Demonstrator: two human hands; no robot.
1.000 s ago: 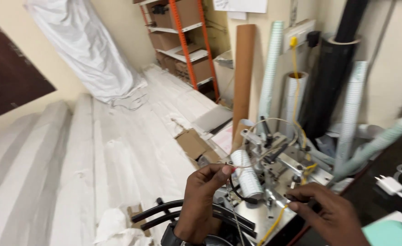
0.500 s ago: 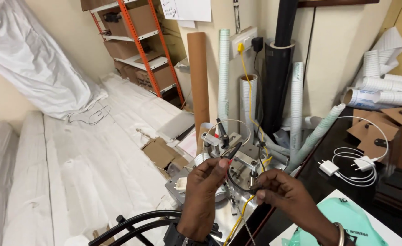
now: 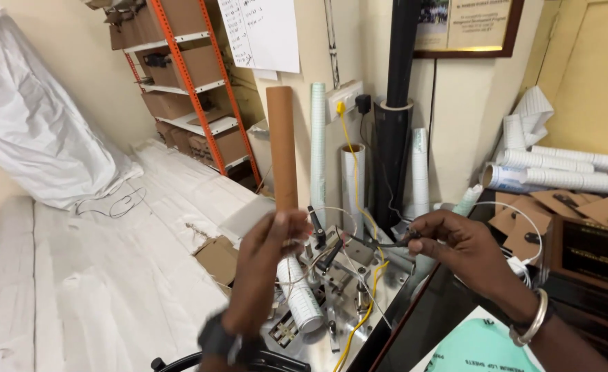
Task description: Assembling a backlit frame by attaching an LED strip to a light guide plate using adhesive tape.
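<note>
While a thin dark wire (image 3: pixel 386 242) is pinched between thumb and fingers of the right hand (image 3: pixel 459 249) at centre right, the left hand (image 3: pixel 266 265) is raised at centre with its fingers gathered on a fine pale wire (image 3: pixel 331 213), though that grasp is blurred. Below both hands, a small metal machine (image 3: pixel 345 289) with a yellow cable (image 3: pixel 362 310) is seen at lower centre. Behind it, 1 brown cardboard tube (image 3: pixel 281 148) is stood against the wall.
</note>
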